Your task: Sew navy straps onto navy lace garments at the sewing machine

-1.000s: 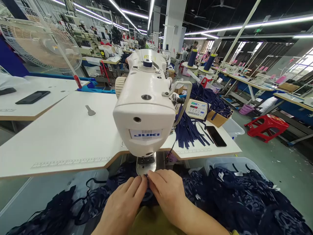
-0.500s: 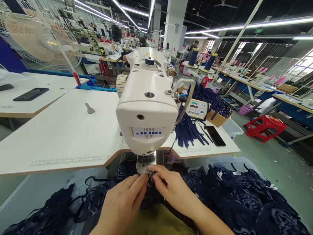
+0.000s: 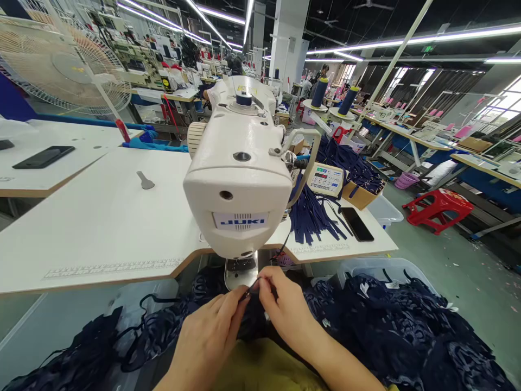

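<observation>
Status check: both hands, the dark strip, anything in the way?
Left hand, right hand: both pinching. Dark strip: short length showing between them. Sewing machine: directly ahead of hands.

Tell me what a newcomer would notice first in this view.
Probably the big cream JUKI sewing machine, filling the middle of the view. Below it, the left hand and right hand hold a thin dark strip between them. Off to the right, a bright red stool stands out on the green floor.

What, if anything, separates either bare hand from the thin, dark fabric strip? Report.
Nothing visible: the left hand and right hand both pinch the thin, dark strip, near the shiny metal plate of the white sewing machine.
</observation>
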Action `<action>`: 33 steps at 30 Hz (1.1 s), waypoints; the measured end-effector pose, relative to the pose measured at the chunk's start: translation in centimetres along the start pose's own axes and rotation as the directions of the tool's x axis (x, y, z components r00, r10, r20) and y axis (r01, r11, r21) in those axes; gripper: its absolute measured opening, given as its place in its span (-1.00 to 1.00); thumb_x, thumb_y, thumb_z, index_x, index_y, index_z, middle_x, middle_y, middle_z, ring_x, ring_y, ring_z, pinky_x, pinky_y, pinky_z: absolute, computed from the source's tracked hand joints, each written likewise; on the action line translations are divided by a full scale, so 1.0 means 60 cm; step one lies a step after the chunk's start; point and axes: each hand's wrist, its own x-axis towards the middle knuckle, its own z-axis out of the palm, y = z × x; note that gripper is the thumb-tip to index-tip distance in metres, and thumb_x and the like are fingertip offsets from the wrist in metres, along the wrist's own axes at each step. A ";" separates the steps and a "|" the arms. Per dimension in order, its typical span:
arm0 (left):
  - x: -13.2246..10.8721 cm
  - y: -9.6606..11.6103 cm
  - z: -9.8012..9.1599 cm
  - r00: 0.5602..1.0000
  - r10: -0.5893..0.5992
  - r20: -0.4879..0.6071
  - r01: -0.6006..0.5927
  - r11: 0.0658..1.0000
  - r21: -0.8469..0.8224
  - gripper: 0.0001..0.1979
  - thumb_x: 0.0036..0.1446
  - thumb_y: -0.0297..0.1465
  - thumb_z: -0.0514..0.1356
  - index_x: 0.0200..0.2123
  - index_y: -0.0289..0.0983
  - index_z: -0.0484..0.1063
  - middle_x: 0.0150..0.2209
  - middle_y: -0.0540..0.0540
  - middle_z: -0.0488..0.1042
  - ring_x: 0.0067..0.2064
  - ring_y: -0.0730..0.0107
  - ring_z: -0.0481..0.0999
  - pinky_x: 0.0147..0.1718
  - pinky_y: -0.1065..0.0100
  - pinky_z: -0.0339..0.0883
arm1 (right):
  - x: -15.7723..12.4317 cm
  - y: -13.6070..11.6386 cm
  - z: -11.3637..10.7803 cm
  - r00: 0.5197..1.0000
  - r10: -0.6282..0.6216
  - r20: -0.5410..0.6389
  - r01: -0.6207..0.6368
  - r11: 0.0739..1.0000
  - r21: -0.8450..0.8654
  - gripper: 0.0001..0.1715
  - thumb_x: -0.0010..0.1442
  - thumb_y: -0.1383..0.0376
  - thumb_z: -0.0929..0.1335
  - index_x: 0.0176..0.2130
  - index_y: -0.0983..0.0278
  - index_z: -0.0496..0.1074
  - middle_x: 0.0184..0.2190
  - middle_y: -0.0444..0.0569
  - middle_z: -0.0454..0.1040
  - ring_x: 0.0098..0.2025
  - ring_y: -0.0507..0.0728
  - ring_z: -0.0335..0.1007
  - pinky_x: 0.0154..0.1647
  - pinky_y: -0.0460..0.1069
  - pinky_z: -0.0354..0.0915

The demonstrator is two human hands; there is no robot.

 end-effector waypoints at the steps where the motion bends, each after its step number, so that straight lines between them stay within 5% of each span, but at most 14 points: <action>1: -0.003 0.001 0.003 1.000 -0.003 -0.003 0.003 1.000 0.004 -0.72 0.35 -0.32 -0.07 -0.05 -0.33 0.32 -0.33 -0.07 0.58 -0.42 0.46 0.57 -0.46 0.47 0.36 | 0.000 0.002 0.005 0.999 0.019 -0.046 -0.018 1.000 0.023 -0.85 0.32 0.34 0.19 -0.19 0.22 0.33 -0.38 -0.16 0.46 -0.41 -0.01 0.39 -0.36 -0.14 0.25; 6: -0.014 -0.005 0.005 0.999 0.036 0.035 -0.035 0.999 -0.013 -0.77 0.33 -0.34 -0.03 -0.07 -0.22 0.37 -0.37 0.03 0.57 -0.43 0.48 0.56 -0.44 0.47 0.37 | -0.001 0.007 0.002 0.993 -0.110 -0.049 0.111 0.994 0.016 -0.85 0.31 0.41 0.19 -0.17 0.24 0.30 -0.27 -0.09 0.37 -0.25 0.02 0.34 -0.20 -0.12 0.29; 10: -0.017 -0.012 -0.004 0.993 0.023 0.118 -0.019 0.999 -0.039 -0.75 0.32 -0.34 -0.04 -0.17 -0.20 0.43 -0.36 0.03 0.59 -0.41 0.44 0.58 -0.48 0.45 0.39 | -0.005 0.005 -0.019 0.964 -0.204 0.169 0.219 0.972 -0.080 -0.73 0.31 0.39 0.26 0.01 0.24 0.27 -0.12 -0.02 0.30 -0.13 0.04 0.34 -0.06 -0.10 0.29; 13: -0.018 -0.011 -0.005 0.978 -0.032 0.204 0.047 0.997 -0.069 -0.74 0.30 -0.35 -0.04 -0.22 -0.17 0.45 -0.34 0.04 0.60 -0.40 0.42 0.59 -0.48 0.43 0.40 | -0.014 0.012 -0.020 0.909 -0.246 0.337 0.347 0.895 -0.282 -0.90 0.30 0.31 0.31 -0.14 0.24 0.37 -0.19 -0.05 0.35 -0.16 0.09 0.33 -0.12 -0.07 0.30; 16: -0.020 -0.014 0.002 0.952 -0.085 0.295 0.124 0.986 -0.115 -0.76 0.27 -0.34 -0.01 -0.29 -0.13 0.47 -0.38 0.08 0.58 -0.41 0.42 0.58 -0.47 0.43 0.41 | -0.023 0.029 -0.011 0.897 -0.253 0.363 0.399 0.818 -0.414 -0.84 0.34 0.31 0.26 -0.28 0.27 0.39 -0.29 -0.05 0.38 -0.24 0.12 0.30 -0.22 -0.02 0.27; 18: -0.024 -0.023 0.007 0.932 -0.115 0.344 0.174 0.974 -0.147 -0.74 0.27 -0.32 -0.01 -0.29 -0.10 0.49 -0.34 0.06 0.59 -0.34 0.39 0.58 -0.37 0.39 0.45 | -0.025 0.043 -0.009 0.917 -0.225 0.330 0.332 0.888 -0.317 -0.83 0.34 0.31 0.27 -0.27 0.27 0.42 -0.29 -0.05 0.40 -0.23 0.10 0.31 -0.19 -0.03 0.26; 21: -0.032 -0.043 0.015 0.904 -0.222 0.366 0.295 0.942 -0.157 -0.68 0.25 -0.22 -0.01 -0.17 -0.18 0.50 -0.14 -0.14 0.58 -0.07 0.12 0.55 -0.01 0.04 0.38 | -0.022 0.068 -0.009 0.975 -0.046 0.219 0.042 0.999 0.023 -0.88 0.26 0.32 0.35 -0.31 0.26 0.50 -0.34 -0.10 0.40 -0.24 0.05 0.35 -0.18 -0.08 0.24; 23: -0.037 -0.050 0.020 0.873 -0.295 0.388 0.385 0.905 -0.180 -0.60 0.24 -0.14 0.00 -0.13 -0.24 0.50 -0.08 -0.23 0.55 -0.01 0.02 0.51 0.06 -0.07 0.30 | -0.019 0.083 -0.004 0.973 0.123 0.194 -0.174 0.946 0.272 -0.87 0.18 0.28 0.41 -0.39 0.26 0.53 -0.41 -0.14 0.37 -0.33 0.02 0.33 -0.27 -0.10 0.22; 26: -0.040 -0.039 0.031 0.823 -0.293 0.487 0.473 0.828 -0.301 -0.61 0.20 -0.09 0.04 -0.08 -0.16 0.48 -0.08 -0.10 0.57 -0.08 0.21 0.56 -0.07 0.23 0.44 | -0.020 0.094 0.016 0.928 0.305 0.213 -0.372 0.735 0.567 -0.77 0.07 0.15 0.46 -0.45 0.27 0.54 -0.52 -0.19 0.31 -0.47 -0.03 0.18 -0.41 -0.10 0.12; 29: -0.036 -0.014 0.039 0.775 -0.298 0.557 0.562 0.727 -0.393 -0.64 0.17 -0.09 0.08 -0.13 -0.16 0.48 -0.16 -0.03 0.60 -0.18 0.32 0.59 -0.24 0.40 0.47 | -0.027 0.092 0.039 0.911 0.352 0.215 -0.396 0.601 0.694 -0.73 0.02 0.10 0.48 -0.45 0.26 0.55 -0.54 -0.20 0.30 -0.50 -0.04 0.11 -0.45 -0.10 0.07; 33: -0.026 -0.001 0.040 0.727 -0.358 0.586 0.655 0.618 -0.435 -0.67 0.15 -0.09 0.09 -0.26 -0.20 0.47 -0.31 -0.01 0.58 -0.28 0.35 0.56 -0.31 0.42 0.43 | -0.037 0.088 0.046 0.951 0.284 0.126 -0.295 0.697 0.654 -0.76 0.08 0.11 0.46 -0.43 0.24 0.56 -0.46 -0.15 0.37 -0.42 0.00 0.24 -0.36 -0.09 0.17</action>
